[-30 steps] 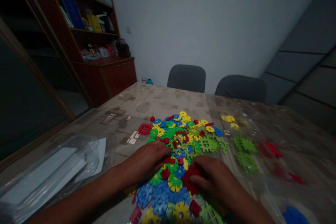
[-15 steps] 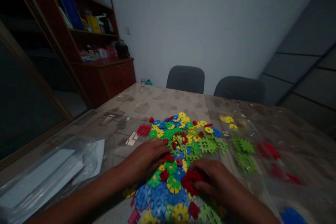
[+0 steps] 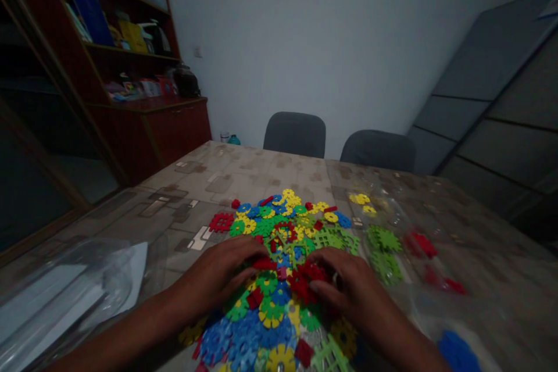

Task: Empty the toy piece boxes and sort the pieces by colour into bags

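A spread of plastic building pieces in several colours lies between my hands. My left hand [image 3: 231, 263] is at the left of the spread, its fingers and thumb closed around a small red bar-shaped piece [image 3: 264, 264]. My right hand [image 3: 342, 273] grips red gear-shaped pieces [image 3: 306, 282] between thumb and fingers, just above the other pieces. Between the hands sits a pink block [image 3: 282, 273]. Nearer to me lie blue gear discs [image 3: 244, 338], a yellow-and-green disc [image 3: 270, 312] and a red block [image 3: 254, 299]. Behind them is a light green lattice piece [image 3: 328, 237].
Clear bags at the right hold yellow discs [image 3: 360, 199], green gears [image 3: 383, 244], red pieces [image 3: 421, 243] and blue pieces [image 3: 457, 351]. Clear packaging with white paper [image 3: 65, 296] lies left. Two grey chairs [image 3: 295, 133] stand behind the patterned table [image 3: 244, 171].
My right hand has moved away from me with the red gear-shaped pieces, nearer the level of my left hand. The view has turned slightly right. My left hand keeps the red bar.
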Available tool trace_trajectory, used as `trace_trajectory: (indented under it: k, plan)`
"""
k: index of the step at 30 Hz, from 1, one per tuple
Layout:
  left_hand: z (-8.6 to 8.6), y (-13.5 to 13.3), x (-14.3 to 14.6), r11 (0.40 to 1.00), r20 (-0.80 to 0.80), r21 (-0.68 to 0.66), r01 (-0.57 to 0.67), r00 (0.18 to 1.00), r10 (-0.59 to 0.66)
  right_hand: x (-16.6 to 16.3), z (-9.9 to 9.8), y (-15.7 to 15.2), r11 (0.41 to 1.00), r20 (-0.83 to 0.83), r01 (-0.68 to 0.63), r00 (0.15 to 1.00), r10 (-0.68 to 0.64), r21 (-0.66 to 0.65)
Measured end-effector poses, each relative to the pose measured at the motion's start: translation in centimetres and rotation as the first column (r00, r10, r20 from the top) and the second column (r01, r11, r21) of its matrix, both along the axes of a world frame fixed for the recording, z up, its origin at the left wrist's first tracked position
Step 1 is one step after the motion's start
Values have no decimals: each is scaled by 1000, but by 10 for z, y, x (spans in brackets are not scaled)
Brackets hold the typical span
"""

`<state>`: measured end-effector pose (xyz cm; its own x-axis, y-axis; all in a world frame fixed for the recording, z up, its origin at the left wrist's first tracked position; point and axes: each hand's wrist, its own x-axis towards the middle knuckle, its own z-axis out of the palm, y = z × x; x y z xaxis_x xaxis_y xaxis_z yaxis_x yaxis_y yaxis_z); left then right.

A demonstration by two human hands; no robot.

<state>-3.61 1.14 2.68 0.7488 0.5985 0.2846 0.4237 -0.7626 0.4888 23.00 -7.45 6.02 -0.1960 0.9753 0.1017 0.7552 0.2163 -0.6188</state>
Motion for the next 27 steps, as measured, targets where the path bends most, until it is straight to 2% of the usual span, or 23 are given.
trace_trajectory:
  k: [3,6,9,12,15,18,22,27]
  plan:
    - [-2,1,-2,999,38,26,23,999,-24,10,20,-5,999,-17,11,1000,-10,32]
    - [-3,2,-2,998,60,48,38,997,-41,38,43,-9,991,-32,74,997,-71,108]
    - [-4,1,0,998,65,59,26,997,-30,90,64,-10,973,-29,195,981,-193,120]
    - [-5,2,1,997,80,65,29,996,-34,156,74,-11,928,-20,354,935,-355,116]
    - [-6,4,0,996,84,78,37,996,-43,217,71,-14,913,-17,408,913,-408,9]
    - [-4,5,-1,994,73,103,19,997,-26,257,57,-17,914,41,393,920,-391,-97]
    - [-2,5,0,992,65,128,23,997,-32,277,35,-11,915,78,379,925,-371,-138]
    - [-10,6,-3,992,58,124,-5,998,-2,276,20,11,928,138,344,935,-325,-145]
